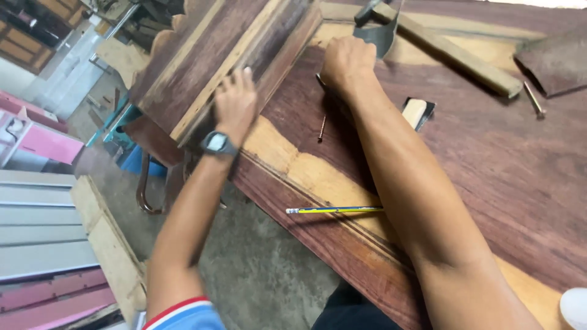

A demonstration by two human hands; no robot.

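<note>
Big slab of reddish-brown wood fills the right side, the desk [489, 183] here, with pale sapwood streaks running along its near edge and a groove cut just inside that edge. Butted against its far-left corner sits a carved wooden frame piece [208, 67], dark with a lighter strip along it and a scalloped outer edge. Below and to the left, grey concrete floor [263, 275], stacked pale and pink panels [43, 256], a pink cabinet [43, 143] further back, cluttered workshop beyond.

Left hand [235, 104], wristwatch [218, 143] on the wrist, lies flat over the frame piece's edge, fingers together and pressed on the wood. Right hand [347, 61] is curled into a fist at the joint where frame meets slab; its fingers are shut around something dark and thin, but what it is I cannot tell, the hand hides it.

On the slab: a screw [321, 127] just beside the right forearm, a yellow pencil [333, 210] lying near the edge and partly tucked under that arm, a pale block on a dark pad [417, 112] behind the arm. A long wooden batten [455, 52] lies diagonally past the fist, a dark metal blade [380, 33] at its upper end, cut off by the top. Another screw [534, 99] far right. White object [575, 305] clipped at the corner.
</note>
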